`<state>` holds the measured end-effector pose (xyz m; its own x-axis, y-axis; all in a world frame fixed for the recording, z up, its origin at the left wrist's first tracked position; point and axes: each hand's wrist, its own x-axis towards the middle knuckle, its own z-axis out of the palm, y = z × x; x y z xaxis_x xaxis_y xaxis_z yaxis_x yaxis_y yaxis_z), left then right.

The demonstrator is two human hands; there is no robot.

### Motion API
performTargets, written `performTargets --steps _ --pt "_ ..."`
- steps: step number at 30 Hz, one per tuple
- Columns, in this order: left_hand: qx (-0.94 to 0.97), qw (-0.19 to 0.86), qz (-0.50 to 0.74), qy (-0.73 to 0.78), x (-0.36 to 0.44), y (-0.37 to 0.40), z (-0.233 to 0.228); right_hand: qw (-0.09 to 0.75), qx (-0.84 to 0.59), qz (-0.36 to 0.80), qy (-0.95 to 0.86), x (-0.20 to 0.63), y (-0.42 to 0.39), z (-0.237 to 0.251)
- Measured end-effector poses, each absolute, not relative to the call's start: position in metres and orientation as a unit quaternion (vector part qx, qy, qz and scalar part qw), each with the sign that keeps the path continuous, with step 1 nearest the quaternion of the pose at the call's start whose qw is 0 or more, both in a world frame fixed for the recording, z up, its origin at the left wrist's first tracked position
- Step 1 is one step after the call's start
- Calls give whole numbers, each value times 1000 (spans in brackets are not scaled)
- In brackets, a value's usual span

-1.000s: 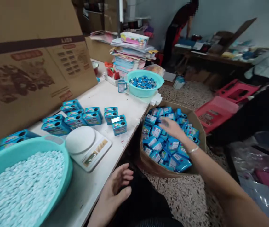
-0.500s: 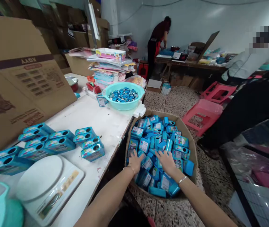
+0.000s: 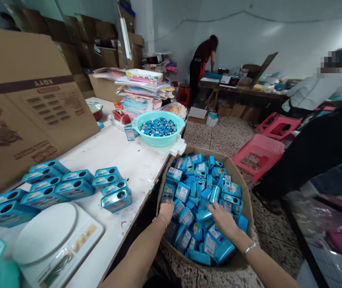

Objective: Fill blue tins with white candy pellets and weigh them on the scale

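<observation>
Beside the white table [image 3: 123,160], our left hand [image 3: 166,211] is now pressing deeper among the blue tins [image 3: 202,188] heaped in the cardboard box [image 3: 243,176], fingers buried, so we cannot tell their grip. Our right hand [image 3: 223,220] is sliding rightward, fingers spread flat over the tins; we are seemingly gathering a batch.

White scale [image 3: 46,236] on table [image 3: 119,154]; teal basin [image 3: 158,128]; pink stools [image 3: 259,154]

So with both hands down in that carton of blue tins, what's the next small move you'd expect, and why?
Probably closing the fingers on a few tins and lifting them out. Both the left hand and right hand rest spread on the loose blue tins in the carton, gripping nothing yet, while rows of the same tins stand on the table.
</observation>
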<state>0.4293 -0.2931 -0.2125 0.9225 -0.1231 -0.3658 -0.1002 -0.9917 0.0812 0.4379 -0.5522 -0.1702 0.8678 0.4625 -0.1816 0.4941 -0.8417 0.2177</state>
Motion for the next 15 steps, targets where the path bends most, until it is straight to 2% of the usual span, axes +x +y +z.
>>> performTargets --steps 10,13,15 --pt "974 39 -214 -63 421 -292 -202 143 961 -26 237 426 -550 -189" --pt "973 69 -213 -49 423 -291 -197 92 963 -41 252 430 -549 -186" --pt "974 99 -202 -33 423 -290 -192 22 969 -48 240 431 -556 -183"
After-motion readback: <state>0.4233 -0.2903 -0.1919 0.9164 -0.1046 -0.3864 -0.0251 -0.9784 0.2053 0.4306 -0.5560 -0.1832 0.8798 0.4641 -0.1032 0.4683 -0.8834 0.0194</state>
